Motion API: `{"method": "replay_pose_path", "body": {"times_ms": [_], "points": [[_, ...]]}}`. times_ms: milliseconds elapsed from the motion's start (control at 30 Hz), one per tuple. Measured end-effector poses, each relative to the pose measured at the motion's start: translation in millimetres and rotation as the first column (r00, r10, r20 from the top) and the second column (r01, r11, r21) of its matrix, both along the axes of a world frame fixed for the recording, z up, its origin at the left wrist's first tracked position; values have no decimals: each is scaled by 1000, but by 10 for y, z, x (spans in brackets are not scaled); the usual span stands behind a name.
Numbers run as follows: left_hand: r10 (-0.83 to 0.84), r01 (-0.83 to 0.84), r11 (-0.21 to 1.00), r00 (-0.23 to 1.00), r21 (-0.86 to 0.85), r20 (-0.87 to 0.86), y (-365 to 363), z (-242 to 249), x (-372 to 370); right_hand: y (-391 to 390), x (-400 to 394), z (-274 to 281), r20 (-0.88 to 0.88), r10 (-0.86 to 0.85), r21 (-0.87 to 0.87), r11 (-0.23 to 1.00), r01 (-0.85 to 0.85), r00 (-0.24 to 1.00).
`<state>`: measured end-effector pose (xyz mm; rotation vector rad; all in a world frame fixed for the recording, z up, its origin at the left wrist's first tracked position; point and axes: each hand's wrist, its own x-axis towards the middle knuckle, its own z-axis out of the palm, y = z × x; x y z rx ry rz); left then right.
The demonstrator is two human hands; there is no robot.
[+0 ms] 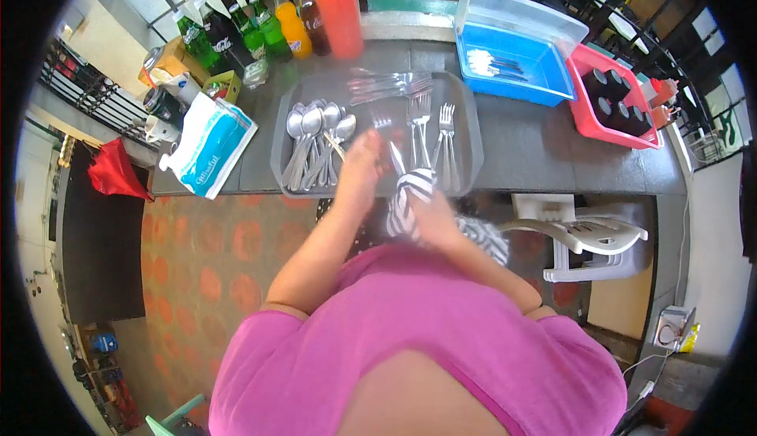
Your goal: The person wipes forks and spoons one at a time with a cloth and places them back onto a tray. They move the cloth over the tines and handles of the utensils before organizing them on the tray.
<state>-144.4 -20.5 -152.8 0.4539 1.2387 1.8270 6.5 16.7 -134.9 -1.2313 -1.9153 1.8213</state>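
Note:
Over the front of a grey tray (280, 132), my left hand (363, 166) is closed and smeared by motion, at a fork (383, 123) whose tines point away from me. My right hand (434, 219) grips a black-and-white striped cloth (415, 184), bunched at the fork's lower end; part of the cloth hangs to the right. Inside the tray, several spoons (313, 123) lie heaped on the left. Several forks (445, 140) lie on the right, handles toward me. More cutlery (390, 87) lies crosswise at the back, blurred.
Left of the tray are a tissue pack (211, 146), several soda bottles (272, 30) and a stack of orange cups (337, 10). A blue lidded box (512, 61) and a pink basket (579, 113) with dark containers stand right. White plastic chairs (587, 235) sit below the counter.

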Motion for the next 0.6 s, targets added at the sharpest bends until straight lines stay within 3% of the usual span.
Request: {"method": "replay_pose_path", "body": {"times_ms": [33, 67, 100, 233, 300, 333, 367, 433, 500, 567, 600], "points": [[-59, 59, 998, 998, 3, -29, -22, -62, 117, 34, 2, -67, -107, -31, -23, 999, 29, 994], [-61, 63, 998, 995, -19, 83, -32, -108, 255, 60, -3, -102, -210, -63, -52, 997, 53, 976], [-57, 60, 998, 995, -31, 81, -51, -125, 353, 61, -22, -121, -316, -100, -122, 990, 64, 944], [-20, 23, 999, 996, -37, 83, -57, -86, 418, 38, -63, -199, -213, -88, -162, 985, 54, 973], [-2, 1, 1000, 994, 9, 109, 1, -102, 370, 15, -95, -342, -379, -138, -187, 980, 71, 915], [17, -24, 998, 991, 54, 134, 38, -113, 318, 38, -83, -349, -380, -137, -187, 980, 69, 915], [73, -73, 997, 997, 10, 5, 91, -130, 238, 70, -61, -339, -291, -69, -114, 993, 37, 954], [164, -164, 986, 986, 40, -2, 208, 14, 55, 58, -35, -290, -199, -7, -45, 999, -2, 980], [243, -238, 970, 956, 47, -167, 418, 15, -372, -32, 15, -262, -103, 26, 239, 971, -1, 994], [74, -150, 981, 871, -120, -485, 598, -92, -895, -20, 46, -273, -98, 59, 197, 980, -38, 993], [73, -149, 982, 872, -119, -485, 703, -168, -1103, -9, 67, -281, -91, 90, 154, 985, -75, 992]]}}
